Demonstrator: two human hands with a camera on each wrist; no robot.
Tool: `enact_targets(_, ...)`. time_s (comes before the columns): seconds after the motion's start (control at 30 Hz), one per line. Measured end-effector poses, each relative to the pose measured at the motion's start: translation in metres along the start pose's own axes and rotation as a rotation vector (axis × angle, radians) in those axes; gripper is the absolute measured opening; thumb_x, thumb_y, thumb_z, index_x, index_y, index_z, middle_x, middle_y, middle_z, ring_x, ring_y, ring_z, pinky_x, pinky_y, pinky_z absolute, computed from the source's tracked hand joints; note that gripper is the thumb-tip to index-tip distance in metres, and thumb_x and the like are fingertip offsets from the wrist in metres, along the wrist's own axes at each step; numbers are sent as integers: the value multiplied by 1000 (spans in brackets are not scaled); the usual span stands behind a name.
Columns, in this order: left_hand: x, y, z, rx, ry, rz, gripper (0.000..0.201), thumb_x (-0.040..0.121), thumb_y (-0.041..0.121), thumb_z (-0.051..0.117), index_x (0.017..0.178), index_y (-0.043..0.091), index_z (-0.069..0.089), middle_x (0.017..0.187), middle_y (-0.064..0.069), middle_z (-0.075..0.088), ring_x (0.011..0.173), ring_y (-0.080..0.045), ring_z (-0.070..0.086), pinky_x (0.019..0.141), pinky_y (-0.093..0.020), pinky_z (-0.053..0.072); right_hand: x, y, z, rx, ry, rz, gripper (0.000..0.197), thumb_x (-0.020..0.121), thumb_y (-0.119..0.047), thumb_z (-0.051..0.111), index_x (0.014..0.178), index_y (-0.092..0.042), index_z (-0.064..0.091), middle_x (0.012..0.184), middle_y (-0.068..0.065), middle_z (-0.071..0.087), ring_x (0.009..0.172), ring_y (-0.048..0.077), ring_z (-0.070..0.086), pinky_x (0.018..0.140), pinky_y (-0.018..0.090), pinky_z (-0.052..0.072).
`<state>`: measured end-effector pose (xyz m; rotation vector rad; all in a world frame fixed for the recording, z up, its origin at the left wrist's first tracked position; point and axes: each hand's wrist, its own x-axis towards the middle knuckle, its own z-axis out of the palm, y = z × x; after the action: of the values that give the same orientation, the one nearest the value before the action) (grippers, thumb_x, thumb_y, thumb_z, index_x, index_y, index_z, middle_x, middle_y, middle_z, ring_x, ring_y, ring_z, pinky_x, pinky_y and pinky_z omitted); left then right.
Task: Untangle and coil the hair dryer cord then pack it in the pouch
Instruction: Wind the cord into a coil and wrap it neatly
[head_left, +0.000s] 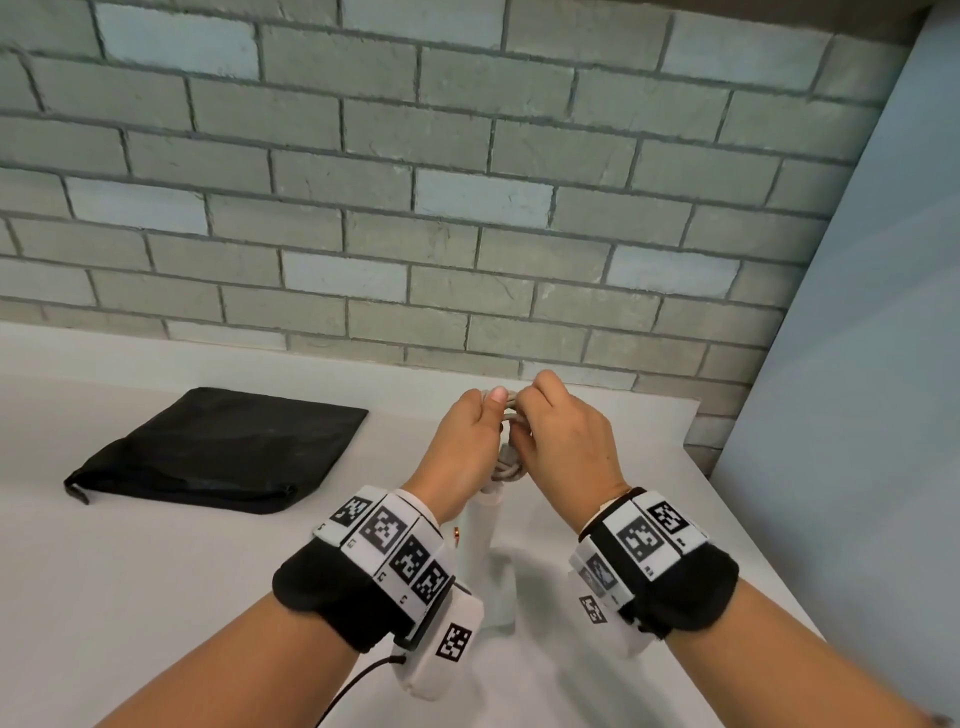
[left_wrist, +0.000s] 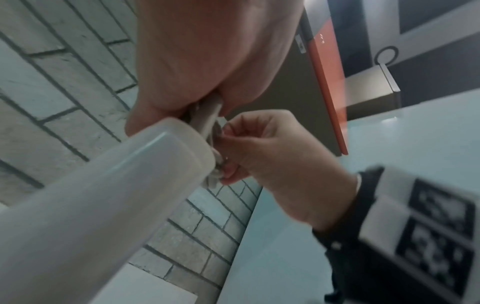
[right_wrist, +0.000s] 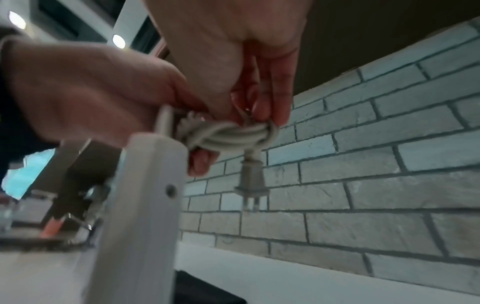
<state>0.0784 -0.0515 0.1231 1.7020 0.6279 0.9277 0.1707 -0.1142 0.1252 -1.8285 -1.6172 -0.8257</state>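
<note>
A white hair dryer (head_left: 491, 545) stands on the white table (head_left: 156, 597) with its handle (right_wrist: 140, 195) up, between my wrists. Its grey cord (right_wrist: 231, 133) is bunched in a knotted bundle above the handle end. My left hand (head_left: 467, 436) grips the bundle from the left, thumb on top. My right hand (head_left: 550, 431) pinches a strand of the cord from the right. The grey plug (right_wrist: 252, 181) dangles below the bundle. The cord (left_wrist: 207, 117) runs between my left palm and fingers. The black pouch (head_left: 218, 452) lies flat at the left.
A grey brick wall (head_left: 467, 182) runs along the far edge of the table. A pale panel (head_left: 857, 364) closes off the right side. The table's right edge (head_left: 753, 545) lies just beyond my right wrist.
</note>
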Motion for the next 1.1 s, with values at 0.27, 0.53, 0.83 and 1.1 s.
enact_targets(0.27, -7, 4, -1, 120, 55, 245, 27, 98, 28, 30, 76, 14, 37, 63, 6, 44, 48, 4, 47, 45, -8, 37, 6, -7, -16, 521, -197, 225, 8, 82, -10, 56, 84, -12, 49, 70, 5, 53, 63, 20, 47, 60, 30, 40)
enact_targets(0.53, 1, -3, -2, 150, 111, 267, 28, 97, 31, 30, 78, 14, 41, 65, 9, 45, 58, -4, 45, 53, -10, 38, 3, 8, -17, 725, -326, 285, 12, 78, -12, 67, 89, -12, 61, 74, -2, 54, 67, 10, 49, 65, 14, 40)
enact_targets(0.83, 5, -6, -3, 203, 118, 292, 28, 97, 33, 29, 84, 12, 42, 67, 10, 45, 59, -5, 44, 54, -12, 37, -9, 7, -10, 617, -127, 218, 21, 92, -23, 45, 93, -4, 55, 86, 9, 64, 79, 21, 59, 72, 37, 49)
enact_targets(1.1, 8, -3, -4, 321, 85, 311, 31, 95, 38, 32, 89, 10, 43, 66, 5, 49, 59, -13, 48, 51, -20, 37, -7, -2, -9, 805, -17, 403, 16, 92, -17, 48, 93, -6, 59, 74, -3, 65, 68, 7, 59, 60, 14, 46)
